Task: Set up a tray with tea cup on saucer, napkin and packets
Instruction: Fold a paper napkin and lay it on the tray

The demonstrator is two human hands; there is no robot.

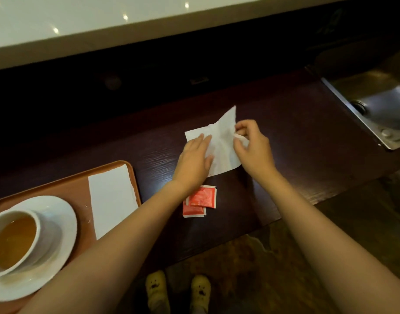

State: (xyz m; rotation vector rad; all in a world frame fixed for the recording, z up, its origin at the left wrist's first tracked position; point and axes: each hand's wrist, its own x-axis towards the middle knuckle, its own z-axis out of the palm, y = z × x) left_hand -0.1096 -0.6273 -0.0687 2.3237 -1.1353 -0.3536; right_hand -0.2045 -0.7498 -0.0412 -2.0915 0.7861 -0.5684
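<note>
On the dark brown wooden tabletop [285, 137], in the middle, lies a thin white paper napkin [221, 152] that is spread out and a bit crumpled. The left hand [194, 159] lies flat on the napkin's left side, fingers straight, pressing it down and gripping nothing. The right hand [253, 146] has a narrow grip: its thumb and fingers pinch the napkin's right edge, and that part of the paper is lifted up off the wood. Just below the napkin, near the left wrist, sit two small red and white packets [200, 200], one lying partly over the other (the words on them are too blurry to read). At the left is an orange-brown plastic tray [65, 184]. On the tray's right side lies a white folded napkin [112, 200], long and flat. Beside it on the tray sits a round white saucer [63, 223], and on the saucer stands a white tea cup [15, 241] full of brown tea. The packets are on the tabletop, just off the tray's right edge. At the far right, a shiny metal sink [375, 105] is set into the tabletop. Down low, two yellow shoes [178, 291] stand on the dark floor.
</note>
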